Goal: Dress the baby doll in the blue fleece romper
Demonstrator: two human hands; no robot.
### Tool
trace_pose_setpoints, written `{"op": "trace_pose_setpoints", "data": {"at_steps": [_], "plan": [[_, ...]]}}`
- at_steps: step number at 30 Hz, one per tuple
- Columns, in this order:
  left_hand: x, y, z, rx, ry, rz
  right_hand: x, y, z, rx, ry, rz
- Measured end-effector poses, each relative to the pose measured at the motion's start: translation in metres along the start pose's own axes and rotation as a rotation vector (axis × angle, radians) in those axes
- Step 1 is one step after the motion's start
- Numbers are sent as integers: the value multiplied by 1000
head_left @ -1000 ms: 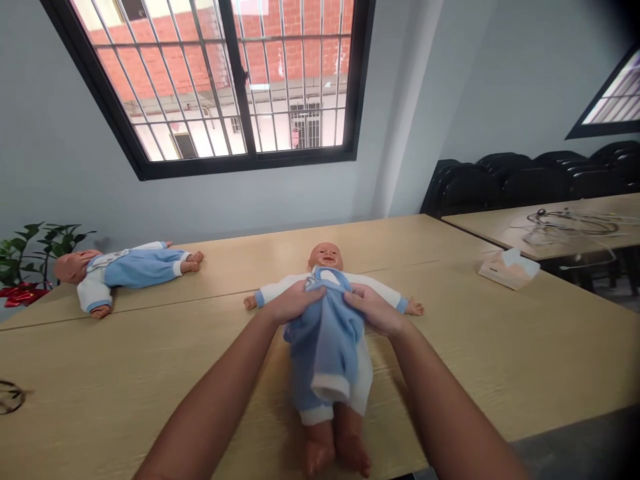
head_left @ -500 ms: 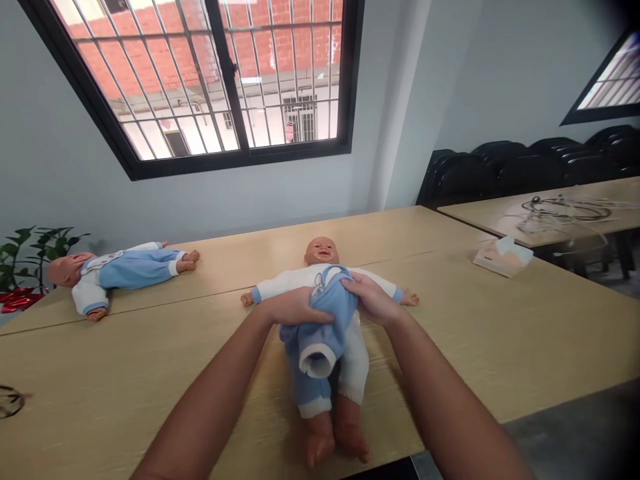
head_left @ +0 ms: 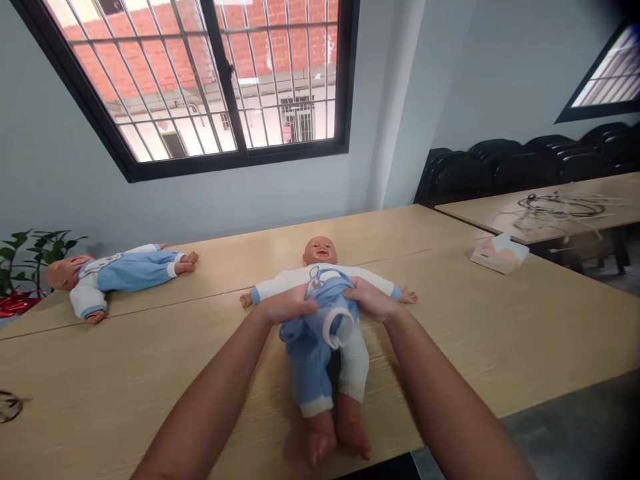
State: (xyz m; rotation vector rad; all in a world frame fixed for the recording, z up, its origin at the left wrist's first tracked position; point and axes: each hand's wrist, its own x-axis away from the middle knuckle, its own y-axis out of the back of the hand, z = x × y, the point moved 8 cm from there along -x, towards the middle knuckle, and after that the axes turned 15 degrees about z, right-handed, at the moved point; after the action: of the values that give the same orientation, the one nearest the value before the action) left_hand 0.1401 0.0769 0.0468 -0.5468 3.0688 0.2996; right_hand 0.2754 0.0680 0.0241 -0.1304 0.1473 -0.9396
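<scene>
A baby doll (head_left: 321, 252) lies on its back in the middle of the wooden table (head_left: 125, 373), head away from me, arms spread. It wears a white top and a blue romper (head_left: 320, 327). My left hand (head_left: 285, 308) and my right hand (head_left: 373, 300) both grip the bunched blue romper at the doll's chest. One blue trouser leg with a white cuff (head_left: 339, 327) is gathered up between my hands. The doll's other leg stays in its blue leg, and one leg shows white underneath. Its bare feet (head_left: 337, 437) point at me near the table edge.
A second doll (head_left: 117, 273) in the same clothes lies at the back left. A green plant (head_left: 30, 250) stands beyond it. A tissue box (head_left: 499, 253) sits at the right. A further table (head_left: 550, 213) carries cables, with black chairs (head_left: 525, 163) behind.
The loose blue trouser leg, which hung down over the doll's body, has been gathered up toward the chest between my hands. My head has shifted slightly.
</scene>
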Motion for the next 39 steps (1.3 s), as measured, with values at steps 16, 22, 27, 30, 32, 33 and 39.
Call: {"op": "trace_pose_setpoints", "data": {"at_steps": [16, 22, 27, 30, 32, 33, 39], "plan": [[6, 21, -1, -188, 141, -97, 8, -26, -5, -121, -53, 165], [3, 13, 13, 201, 19, -76, 2, -17, -10, -162, -36, 142], [0, -2, 9, 122, 59, 35, 0, -9, -10, -222, 28, 130], [1, -7, 6, -85, 156, 100, 2, -9, -9, -228, 24, 119], [2, -8, 5, -182, 232, 122, 4, -12, -10, -213, 1, 130], [3, -8, 3, -225, 252, 126, 5, -14, -11, -199, -16, 133], [4, -5, -23, -438, 141, -7, 7, -13, 2, -76, -13, 54]]}}
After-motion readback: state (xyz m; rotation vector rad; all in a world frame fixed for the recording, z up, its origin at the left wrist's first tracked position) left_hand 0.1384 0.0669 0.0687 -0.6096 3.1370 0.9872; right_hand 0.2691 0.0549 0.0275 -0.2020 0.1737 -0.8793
